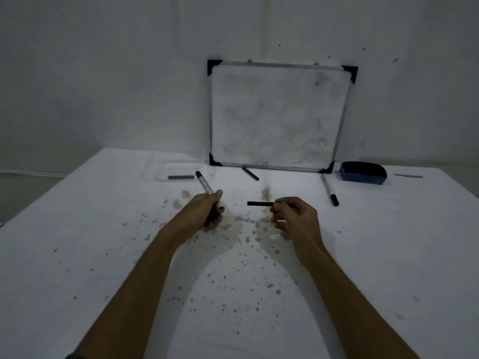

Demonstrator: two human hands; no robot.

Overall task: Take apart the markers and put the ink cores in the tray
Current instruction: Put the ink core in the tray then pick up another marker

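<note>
My left hand (208, 212) grips a grey marker body (204, 185) with a black cap end pointing up and away; its open end faces me. A short way to the right, my right hand (293, 216) pinches a black ink core (260, 203) that lies level and points left. Neither hand touches the other. The clear plastic tray (155, 167) stands at the back left of the table with one dark ink core (180, 177) lying in it. Another marker (329, 189) lies at the right. A black stick-like piece (250, 173) rests below the whiteboard.
A small whiteboard (280, 115) leans against the wall at the back of the table. To its right sits a blue eraser (363, 172). The white table top (103, 255) is speckled with ink stains around my hands.
</note>
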